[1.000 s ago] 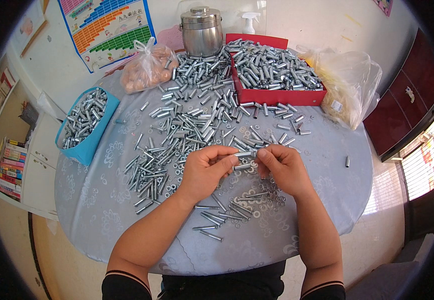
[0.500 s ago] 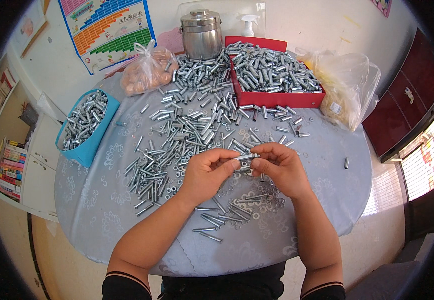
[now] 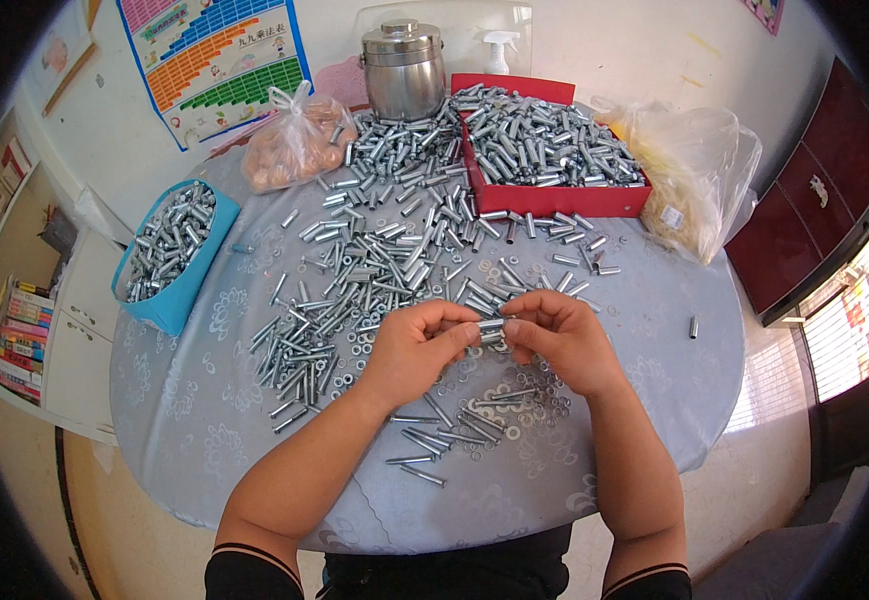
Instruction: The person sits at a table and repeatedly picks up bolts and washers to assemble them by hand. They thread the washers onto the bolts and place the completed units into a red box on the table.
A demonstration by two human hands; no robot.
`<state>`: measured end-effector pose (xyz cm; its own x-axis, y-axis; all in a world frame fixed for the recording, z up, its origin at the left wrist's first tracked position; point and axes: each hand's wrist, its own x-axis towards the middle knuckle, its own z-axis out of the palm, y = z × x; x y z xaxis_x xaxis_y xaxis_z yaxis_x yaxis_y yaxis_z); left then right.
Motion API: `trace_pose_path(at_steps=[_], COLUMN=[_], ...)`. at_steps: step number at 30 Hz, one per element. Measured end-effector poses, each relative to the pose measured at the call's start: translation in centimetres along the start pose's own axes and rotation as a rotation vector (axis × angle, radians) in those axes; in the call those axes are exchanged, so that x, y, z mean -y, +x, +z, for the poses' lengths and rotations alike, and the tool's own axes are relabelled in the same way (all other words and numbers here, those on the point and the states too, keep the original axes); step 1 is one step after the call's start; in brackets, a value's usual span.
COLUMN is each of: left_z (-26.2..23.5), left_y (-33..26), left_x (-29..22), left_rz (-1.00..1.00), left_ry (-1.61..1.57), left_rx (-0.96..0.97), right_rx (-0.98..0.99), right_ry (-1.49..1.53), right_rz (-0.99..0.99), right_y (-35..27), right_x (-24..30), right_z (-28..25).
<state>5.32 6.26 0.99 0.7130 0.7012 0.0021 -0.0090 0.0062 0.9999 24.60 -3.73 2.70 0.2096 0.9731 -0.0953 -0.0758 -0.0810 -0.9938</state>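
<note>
My left hand [image 3: 417,345] and my right hand [image 3: 567,342] meet above the middle of the table, thumb and fingers closed on opposite ends of a silvery sleeve anchor [image 3: 492,325]. It lies about level between them; the fingertips cover both ends. Just below it are scattered flat washers [image 3: 515,432] and small rings. Several long bolts [image 3: 418,471] lie loose nearer to me, between my forearms. Left of my left hand spreads a heap of bolts with nuts [image 3: 300,345], and beyond it are many loose metal sleeves [image 3: 395,262].
A red box [image 3: 565,200] heaped with anchors stands at the back right, beside a clear plastic bag [image 3: 700,190]. At left is a blue bin [image 3: 160,312] of anchors. A tied bag of round brown things [image 3: 290,160] and a steel pot [image 3: 403,75] stand at the back.
The sleeve anchor has come down slightly and sits more level. My right fingertips have shifted at its right end. Both arms stay nearly where they were.
</note>
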Motion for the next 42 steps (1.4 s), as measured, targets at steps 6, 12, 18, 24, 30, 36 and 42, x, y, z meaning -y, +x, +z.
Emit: trace_pose_path(at_steps=[6, 12, 18, 24, 30, 36, 42], left_z=[0.0, -0.4, -0.3, -0.3, -0.6, -1.2, -1.4], left_y=[-0.1, 0.1, 0.7, 0.6, 0.6, 0.8, 0.6], left_x=[0.0, 0.6, 0.5, 0.4, 0.8, 1.3, 0.4], left_rz=[-0.001, 0.058, 0.064, 0.073, 0.122, 0.183, 0.481], left_ry=[0.013, 0.0, -0.098, -0.072, 0.01, 0.127, 0.808], left_rx=[-0.013, -0.19, -0.246, -0.281, -0.343, -0.403, -0.22], right_rx=[0.003, 0.159, -0.056, -0.111, -0.295, -0.332, -0.343], right_ry=[0.025, -0.277, 0.51, 0.364, 0.32, 0.288, 0.255], right_rz=[0.013, 0.238, -0.376, -0.344, -0.278, -0.291, -0.3], right_y=[0.2, -0.2, 0.3, 0.8, 1.0, 0.8, 0.7], right_x=[-0.2, 1.8, 1.7, 0.2, 0.0, 0.2, 0.2], right_z=[-0.3, -1.7, -0.8, -1.3, -1.9, -1.9, -2.0])
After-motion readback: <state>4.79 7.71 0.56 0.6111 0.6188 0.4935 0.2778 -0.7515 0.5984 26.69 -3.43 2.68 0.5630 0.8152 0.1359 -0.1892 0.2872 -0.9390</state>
